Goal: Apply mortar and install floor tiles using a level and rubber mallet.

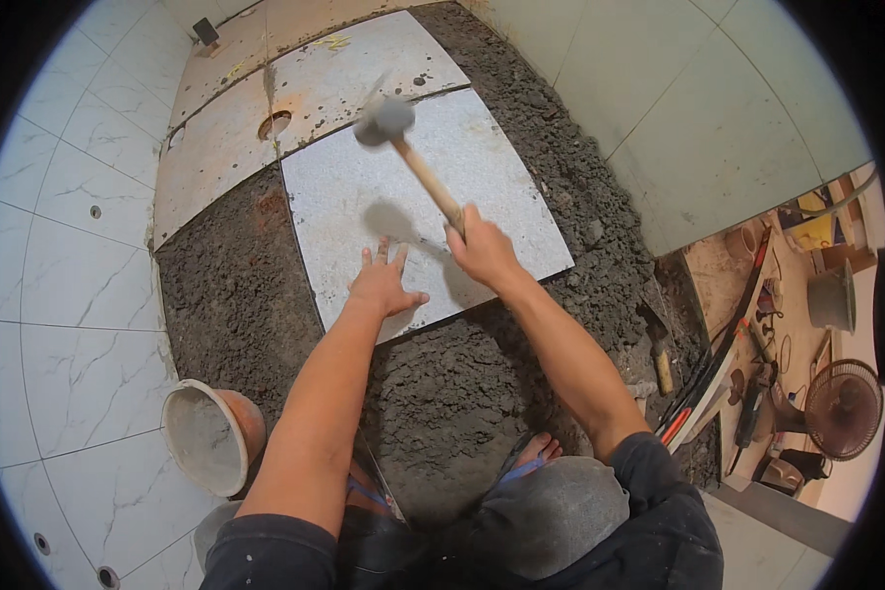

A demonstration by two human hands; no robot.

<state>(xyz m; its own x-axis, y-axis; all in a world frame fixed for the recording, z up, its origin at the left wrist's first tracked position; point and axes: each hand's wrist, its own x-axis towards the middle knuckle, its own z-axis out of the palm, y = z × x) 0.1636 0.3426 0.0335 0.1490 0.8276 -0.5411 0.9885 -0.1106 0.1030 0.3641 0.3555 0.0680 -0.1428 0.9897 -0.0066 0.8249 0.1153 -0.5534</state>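
Note:
My right hand (485, 251) is wrapped round the wooden handle of a rubber mallet (428, 179). The mallet's grey head, slightly smeared by motion, is raised over a large light-grey floor tile (501, 197) and casts a shadow on it. My left hand (382, 283) lies with fingers spread on the near part of this tile. Dark, crumbly mortar (442, 393) surrounds the tile on its near, left and right sides. Along its far edge, the tile meets another laid tile (364, 69) spotted with mortar crumbs.
A bucket (211, 438) with grey residue stands by the marbled wall (88, 374) at left. A round drain hole (274, 125) opens in a far tile. At right lie a wooden-handled trowel (663, 366) and cables; a fan (843, 409) and a grey bucket (832, 298) stand beyond the doorway.

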